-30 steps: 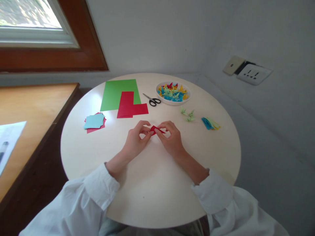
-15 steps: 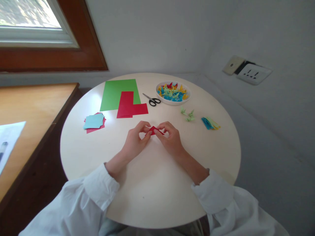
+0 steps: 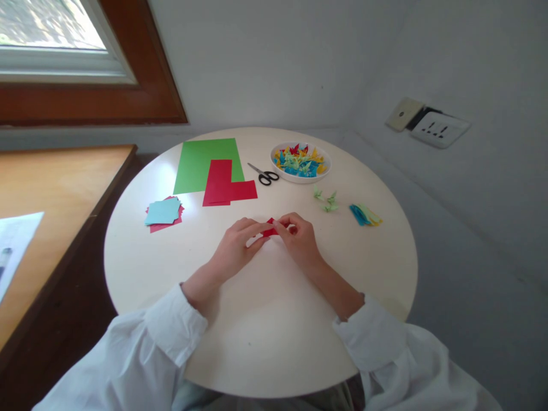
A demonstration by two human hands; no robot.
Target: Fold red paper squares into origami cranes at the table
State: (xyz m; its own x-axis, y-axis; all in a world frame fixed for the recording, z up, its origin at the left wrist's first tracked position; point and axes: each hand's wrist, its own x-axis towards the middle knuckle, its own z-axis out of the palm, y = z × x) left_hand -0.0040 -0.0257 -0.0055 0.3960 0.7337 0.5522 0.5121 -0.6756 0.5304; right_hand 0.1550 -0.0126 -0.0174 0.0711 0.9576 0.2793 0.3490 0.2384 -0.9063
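Observation:
Between my hands, over the middle of the round white table (image 3: 265,319), is a small piece of folded red paper (image 3: 269,232). My left hand (image 3: 236,244) pinches its left side, index finger across the top and thumb at the lower edge. On the right side my right hand (image 3: 298,238) grips the paper between thumb and curled fingers. The fingertips hide part of the folds. Beyond my hands are larger red paper pieces (image 3: 217,181) and black-handled scissors (image 3: 265,176).
A green sheet (image 3: 199,162) lies under the red pieces. Stacked light-blue and red squares (image 3: 162,211) sit at left. A white dish (image 3: 301,178) holds several colourful folded paper cranes. Pale green cranes (image 3: 329,201) and a fanned blue-yellow paper bundle (image 3: 363,215) lie at right.
The red paper has turned from a wide triangle to a narrower shape. My left index finger has stretched over it, and the left thumb has moved to its lower edge.

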